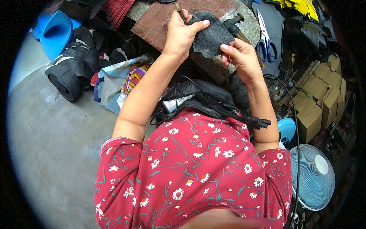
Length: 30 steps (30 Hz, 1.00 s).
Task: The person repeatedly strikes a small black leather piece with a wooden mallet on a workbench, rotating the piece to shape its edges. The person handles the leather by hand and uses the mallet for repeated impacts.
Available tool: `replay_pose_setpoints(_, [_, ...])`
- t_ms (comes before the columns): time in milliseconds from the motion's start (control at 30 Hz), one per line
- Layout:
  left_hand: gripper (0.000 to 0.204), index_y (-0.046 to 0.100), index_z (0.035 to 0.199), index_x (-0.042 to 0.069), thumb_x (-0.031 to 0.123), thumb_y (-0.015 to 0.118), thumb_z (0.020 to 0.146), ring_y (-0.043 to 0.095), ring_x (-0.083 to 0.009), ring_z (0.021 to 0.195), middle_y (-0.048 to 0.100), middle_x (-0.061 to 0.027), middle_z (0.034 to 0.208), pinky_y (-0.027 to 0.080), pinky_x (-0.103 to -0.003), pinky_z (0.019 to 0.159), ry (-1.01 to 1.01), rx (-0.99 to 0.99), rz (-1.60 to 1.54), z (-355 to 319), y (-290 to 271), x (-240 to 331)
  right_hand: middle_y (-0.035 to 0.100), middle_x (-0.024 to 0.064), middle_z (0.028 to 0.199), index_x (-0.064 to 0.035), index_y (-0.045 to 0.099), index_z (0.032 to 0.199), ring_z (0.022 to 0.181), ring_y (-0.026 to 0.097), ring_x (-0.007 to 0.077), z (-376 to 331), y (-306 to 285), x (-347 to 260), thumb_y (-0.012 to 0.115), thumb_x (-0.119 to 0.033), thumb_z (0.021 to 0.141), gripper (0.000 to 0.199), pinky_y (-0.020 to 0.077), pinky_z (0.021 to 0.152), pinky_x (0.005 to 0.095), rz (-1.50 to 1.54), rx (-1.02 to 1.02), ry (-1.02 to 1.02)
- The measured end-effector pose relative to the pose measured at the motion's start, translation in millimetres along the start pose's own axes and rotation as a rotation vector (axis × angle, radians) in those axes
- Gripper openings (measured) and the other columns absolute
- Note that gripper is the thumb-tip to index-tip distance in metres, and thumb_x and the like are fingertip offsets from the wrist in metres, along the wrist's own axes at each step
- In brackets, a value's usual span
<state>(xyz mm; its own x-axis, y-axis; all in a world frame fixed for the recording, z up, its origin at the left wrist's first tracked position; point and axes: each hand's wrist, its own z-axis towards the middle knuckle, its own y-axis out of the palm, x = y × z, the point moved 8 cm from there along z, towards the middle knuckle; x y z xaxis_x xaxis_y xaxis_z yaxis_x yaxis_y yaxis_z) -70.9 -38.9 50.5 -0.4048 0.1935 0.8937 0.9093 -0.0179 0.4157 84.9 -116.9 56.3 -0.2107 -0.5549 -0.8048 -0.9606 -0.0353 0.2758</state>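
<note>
In front of me, above a reddish-brown board (152, 24), I hold a rounded piece of black pebbled leather (211, 34). A row of small marks runs near its upper edge. My left hand (178, 38) is closed on the upper left of the leather, thumb lying on its face. A short tan-tipped stick (178, 7) pokes up between the left fingers; its kind is not clear. With thumb and fingers, my right hand (244, 57) pinches the lower right edge. Just behind the leather is a dark knobbed tool (233, 23), partly hidden.
Blue-handled scissors (267, 42) lie at the right on a dark surface, near yellow sheets (301, 7). Black curved pieces (72, 65) and blue foam shapes (59, 34) are at the left. Cardboard boxes (314, 95), a fan (314, 179) and a hanging black cable (294, 110) are at the right.
</note>
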Motion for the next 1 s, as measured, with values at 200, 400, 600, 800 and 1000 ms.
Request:
replay_pose_setpoints(200, [0.043,0.040,0.091,0.010,-0.005,0.075,0.071,0.055,-0.0091,0.071,0.048,-0.0001,0.081,0.051,-0.025,0.064,-0.012,0.028,-0.042,8,3,-11,0.061,0.0023,0.066,-0.0056,0.060,0.080,0.056,0.056,0.0086,-3,4,-5,0.065,-0.016,0.089,0.014,0.0440,0.053,0.0221,0.019,-0.002,-0.098])
replay_pose_setpoints(400, [0.039,0.040,0.090,0.010,0.007,0.077,0.077,0.056,-0.0096,0.067,0.049,0.0006,0.077,0.051,-0.026,0.061,-0.265,-0.012,-0.021,6,3,-16,0.061,0.0025,0.067,-0.0057,0.058,0.085,0.053,0.055,0.0095,-2,-5,11,0.063,-0.016,0.091,0.013,0.0448,0.052,0.0221,0.248,0.005,-0.063])
replay_pose_setpoints(600, [0.045,0.038,0.096,0.010,0.014,0.078,0.076,0.053,-0.0091,0.060,0.048,0.0002,0.077,0.047,-0.022,0.052,-0.247,-0.157,0.083,-19,13,1,0.063,0.0032,0.071,-0.0058,0.058,0.090,0.056,0.056,0.0102,-1,-22,17,0.061,-0.025,0.093,0.019,0.0455,0.053,0.0223,0.216,0.071,-0.057])
replay_pose_setpoints(800, [0.042,0.043,0.092,0.005,0.005,0.077,0.068,0.043,-0.0099,0.080,0.041,0.0008,0.083,0.042,-0.025,0.070,-0.035,-0.342,0.357,-33,27,19,0.065,-0.0021,0.087,-0.0078,0.063,0.104,0.071,0.058,0.0038,4,-16,7,0.062,-0.033,0.090,0.029,0.0451,0.059,0.0171,0.124,-0.099,-0.042])
replay_pose_setpoints(1000, [0.042,0.040,0.094,0.007,0.002,0.075,0.071,0.053,-0.0105,0.079,0.054,-0.0046,0.088,0.046,-0.025,0.069,-0.095,-0.326,0.400,-47,27,31,0.068,0.0049,0.097,-0.0030,0.062,0.107,0.085,0.065,0.0119,5,-5,-11,0.067,-0.007,0.084,0.023,0.0514,0.079,0.0245,0.258,-0.071,-0.213])
